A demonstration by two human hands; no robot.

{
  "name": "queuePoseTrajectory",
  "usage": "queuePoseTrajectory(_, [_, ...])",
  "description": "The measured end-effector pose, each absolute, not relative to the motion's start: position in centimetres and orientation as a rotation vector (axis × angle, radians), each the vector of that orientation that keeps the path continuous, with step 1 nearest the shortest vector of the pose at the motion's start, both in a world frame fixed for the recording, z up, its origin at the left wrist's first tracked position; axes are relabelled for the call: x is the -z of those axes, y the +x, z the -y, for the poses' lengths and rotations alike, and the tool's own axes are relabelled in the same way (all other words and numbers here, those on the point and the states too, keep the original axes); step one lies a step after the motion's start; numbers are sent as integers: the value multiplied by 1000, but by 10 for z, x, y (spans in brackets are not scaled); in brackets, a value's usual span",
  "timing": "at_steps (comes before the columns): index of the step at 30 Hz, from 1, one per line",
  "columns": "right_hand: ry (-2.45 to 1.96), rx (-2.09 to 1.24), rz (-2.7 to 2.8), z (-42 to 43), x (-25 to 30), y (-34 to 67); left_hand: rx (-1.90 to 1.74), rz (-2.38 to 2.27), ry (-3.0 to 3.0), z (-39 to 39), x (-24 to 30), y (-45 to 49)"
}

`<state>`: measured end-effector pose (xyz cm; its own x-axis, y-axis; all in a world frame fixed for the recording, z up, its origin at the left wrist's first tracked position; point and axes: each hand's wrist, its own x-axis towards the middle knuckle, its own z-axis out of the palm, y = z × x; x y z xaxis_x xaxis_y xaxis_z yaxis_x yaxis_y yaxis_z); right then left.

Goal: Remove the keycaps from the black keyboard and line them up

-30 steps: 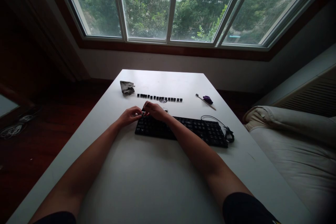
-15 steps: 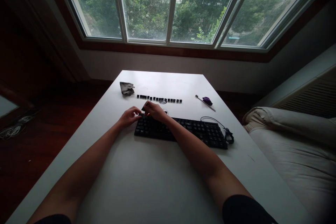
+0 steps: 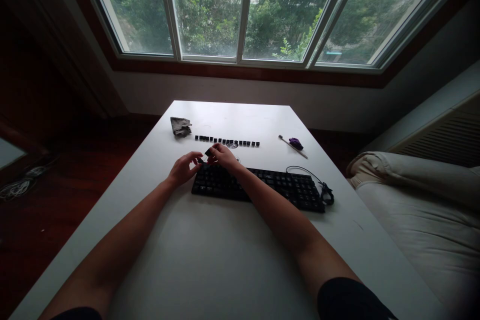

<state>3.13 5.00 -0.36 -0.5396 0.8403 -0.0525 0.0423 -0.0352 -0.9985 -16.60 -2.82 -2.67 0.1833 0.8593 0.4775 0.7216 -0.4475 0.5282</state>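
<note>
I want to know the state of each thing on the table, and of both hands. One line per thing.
right hand: pinches a small black keycap, held above the keyboard
left hand: fingers curled beside that keycap; hold unclear
keyboard: flat on the table, cable bunched at its right end
row of keycaps: detached, lined up behind the keyboard
cloth: crumpled
brush: lying flat

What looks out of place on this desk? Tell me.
A row of black keycaps lies loose on the table behind the keyboard instead of on it; the right hand pinches another keycap.
</note>
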Motion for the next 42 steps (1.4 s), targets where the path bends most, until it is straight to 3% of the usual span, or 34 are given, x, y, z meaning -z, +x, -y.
queuePoseTrajectory(9, [-966, -1690, 1555, -48, -1, 32, -849, -1530, 2752, 27, 19, -169])
queuePoseTrajectory(17, [-1023, -1559, 1645, -50, 4, 32, -914, -1507, 2846, 29, 14, -166])
queuePoseTrajectory(22, [-1051, -1606, 1598, -50, 3, 32, -989, -1506, 2724, 30, 14, -164])
queuePoseTrajectory(27, [-1059, -1678, 1490, -48, -6, 35, -1135, -1857, 2341, 16, 22, -186])
queuePoseTrajectory(34, [-1103, -1686, 1461, -47, -7, 36, -913, -2071, 2005, -18, 43, -213])
queuePoseTrajectory(42, [-1084, -1667, 1469, -54, 6, 36, -919, -2186, 1930, -62, 49, -220])
